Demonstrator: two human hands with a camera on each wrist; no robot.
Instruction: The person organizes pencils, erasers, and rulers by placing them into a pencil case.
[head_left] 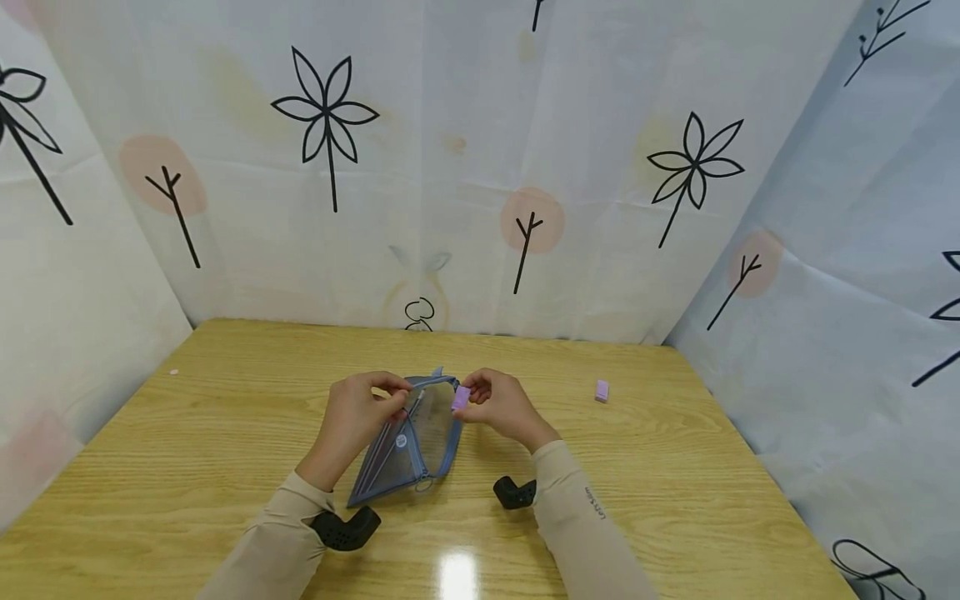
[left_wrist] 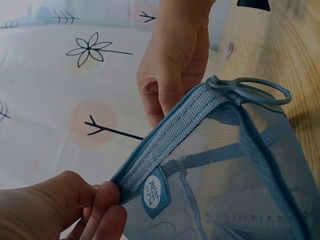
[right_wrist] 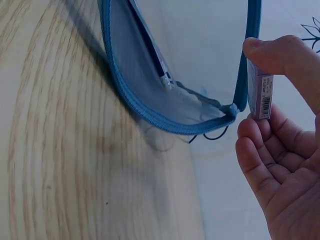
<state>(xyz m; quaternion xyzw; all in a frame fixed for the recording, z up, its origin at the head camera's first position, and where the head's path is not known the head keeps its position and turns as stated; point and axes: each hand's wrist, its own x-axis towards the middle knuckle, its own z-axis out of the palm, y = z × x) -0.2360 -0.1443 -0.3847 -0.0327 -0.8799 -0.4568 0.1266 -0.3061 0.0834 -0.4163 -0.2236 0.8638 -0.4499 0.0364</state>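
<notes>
Right now a small purple block (head_left: 461,398) is sitting in a tight pinch, thumb of the right hand (head_left: 501,407) pressing on one side and fingers on the other, barcode label showing. It's lying right at the mouth of a blue mesh pouch (head_left: 452,450); whether it's touching the rim, I cannot tell. Over on the left of that pinch, the left hand (head_left: 360,410) is clamping the pouch's zipped edge between thumb and fingers, and the mouth is gaping open between the two grips.

Inside, below the left fingers, a clear ruler (left_wrist: 250,210) is showing its numbers through the mesh, and a slim stick (right_wrist: 164,79) is leaning within, its pale end facing the opening. A round white label (left_wrist: 152,191) is lying close beside the left grip, while the zip pull (left_wrist: 225,84) is hanging farther along the zip, nearer the wearer.

Out to the right of the right-hand grip, well apart, a second purple block (head_left: 602,391) is resting on the wooden table (head_left: 675,500). Beyond both hands, a flower-patterned backdrop (head_left: 450,100) is rising.
</notes>
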